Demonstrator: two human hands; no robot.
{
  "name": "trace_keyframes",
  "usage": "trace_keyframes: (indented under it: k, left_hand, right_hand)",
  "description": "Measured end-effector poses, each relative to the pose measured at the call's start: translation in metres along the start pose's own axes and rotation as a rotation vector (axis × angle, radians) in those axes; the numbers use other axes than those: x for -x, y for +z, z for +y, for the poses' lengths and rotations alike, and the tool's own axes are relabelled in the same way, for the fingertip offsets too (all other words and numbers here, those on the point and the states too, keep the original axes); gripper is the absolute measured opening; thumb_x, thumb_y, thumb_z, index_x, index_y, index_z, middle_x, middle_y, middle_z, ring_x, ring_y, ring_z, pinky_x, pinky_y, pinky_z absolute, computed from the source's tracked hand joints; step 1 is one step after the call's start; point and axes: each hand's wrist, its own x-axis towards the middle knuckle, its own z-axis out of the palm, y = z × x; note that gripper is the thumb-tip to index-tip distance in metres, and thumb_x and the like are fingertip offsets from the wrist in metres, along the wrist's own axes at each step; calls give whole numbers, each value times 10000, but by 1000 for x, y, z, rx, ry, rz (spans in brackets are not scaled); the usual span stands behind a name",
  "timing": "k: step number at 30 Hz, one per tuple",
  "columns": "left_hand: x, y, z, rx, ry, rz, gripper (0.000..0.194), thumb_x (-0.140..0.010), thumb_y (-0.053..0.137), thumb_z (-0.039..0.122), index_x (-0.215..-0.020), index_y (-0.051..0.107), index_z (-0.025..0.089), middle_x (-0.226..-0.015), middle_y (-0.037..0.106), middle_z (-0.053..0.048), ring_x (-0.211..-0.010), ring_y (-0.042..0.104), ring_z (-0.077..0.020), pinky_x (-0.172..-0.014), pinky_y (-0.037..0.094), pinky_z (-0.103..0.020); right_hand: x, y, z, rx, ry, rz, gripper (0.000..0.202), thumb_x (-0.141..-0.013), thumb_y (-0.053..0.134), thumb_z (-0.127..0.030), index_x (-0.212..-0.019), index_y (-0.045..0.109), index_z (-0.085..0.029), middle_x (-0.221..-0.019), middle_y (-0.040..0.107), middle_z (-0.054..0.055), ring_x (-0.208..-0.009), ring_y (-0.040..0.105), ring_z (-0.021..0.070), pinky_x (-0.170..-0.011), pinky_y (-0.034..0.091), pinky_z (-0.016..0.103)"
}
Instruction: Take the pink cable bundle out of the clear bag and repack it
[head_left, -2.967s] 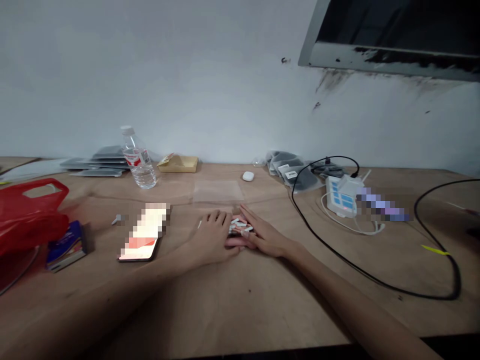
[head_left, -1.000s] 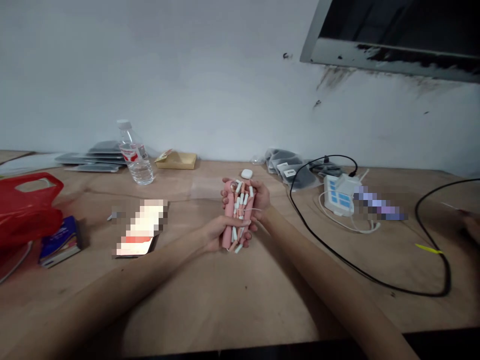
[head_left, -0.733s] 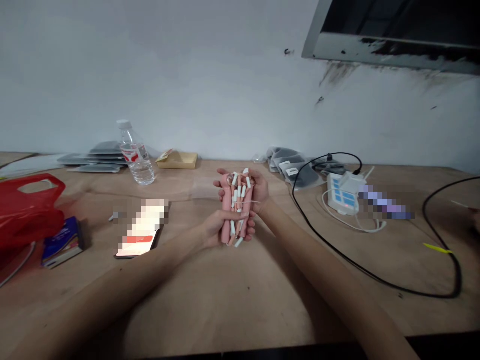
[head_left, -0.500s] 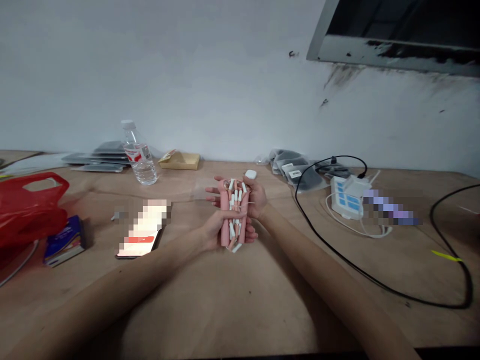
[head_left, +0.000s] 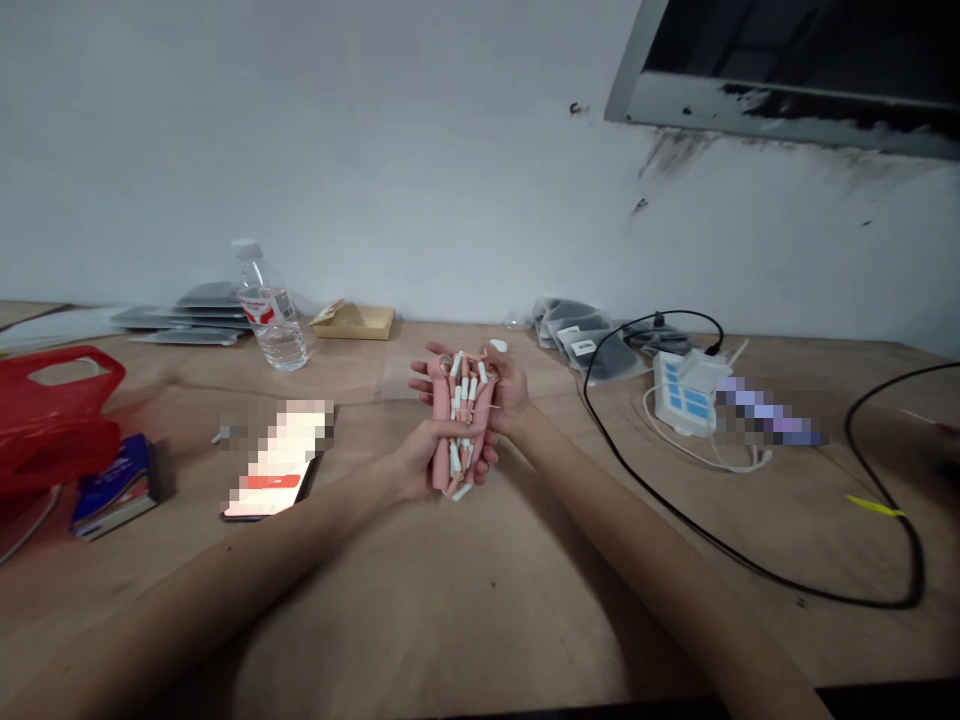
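Observation:
A folded jump rope [head_left: 463, 395] is held in the middle of the view, above the table. Its two pink handles [head_left: 441, 440] lie lengthwise on either side of the bundle, with pink and white beaded segments packed between them. My left hand [head_left: 420, 455] grips the lower left of the bundle, its thumb across the front. On the upper right, my right hand [head_left: 511, 392] wraps the same bundle with its thumb near the top. Fingers of both hands pass behind the rope and are partly hidden. A thin whitish strand sticks out to the right.
To the left are a phone [head_left: 281, 460], a blue packet [head_left: 116, 485], a red plastic bag [head_left: 52, 415] and a water bottle [head_left: 271, 310]. A cardboard tray [head_left: 354, 322] sits behind. Grey packages [head_left: 574, 335], a power strip [head_left: 684, 395] and a looped black cable [head_left: 675, 547] are right.
The whole scene has shifted slightly left as the view turned. Both hands still hold the jump rope, which is now raised a little and tilts slightly more, its upper right handle leaning outward.

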Motion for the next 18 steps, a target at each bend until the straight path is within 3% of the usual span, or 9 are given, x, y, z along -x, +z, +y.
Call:
trace_keyframes:
  k: [4,9,14,18]
  left_hand:
    - [3,0,4,-10,-20,-4,203,-821,681,273,-907,678,88,-756,703,-95,-617,661,-168,-643,516,-293]
    - [4,-1,5,-27,-42,-66,213,-799,694,247,-936,697,85,-820,725,-116,-730,704,-198,-752,532,-322]
    - [1,-5,-3,-11,-42,-90,198,-757,723,187,-928,704,88,-863,728,-115,-791,708,-206,-826,517,-340]
    - [-1,-6,-9,16,-42,-80,200,-734,750,172,-908,700,88,-851,723,-108,-758,697,-189,-797,508,-316]
  right_hand:
    - [-1,1,-2,0,-13,-1,750,-861,398,-737,-1265,583,-132,-1236,708,182,-1121,682,340,-968,529,586]
    - [-1,-6,-3,143,-16,-1,740,-888,266,-698,-1209,656,-157,-1224,738,121,-1128,694,306,-1048,467,591]
    - [-3,-19,-4,559,33,21,897,-775,-59,-633,-843,751,-253,-1112,772,81,-1266,598,323,-1052,426,519]
    - [-3,-40,0,998,-113,38,879,-689,-66,-662,-692,738,-305,-1093,757,99,-1307,554,328,-1042,434,478]
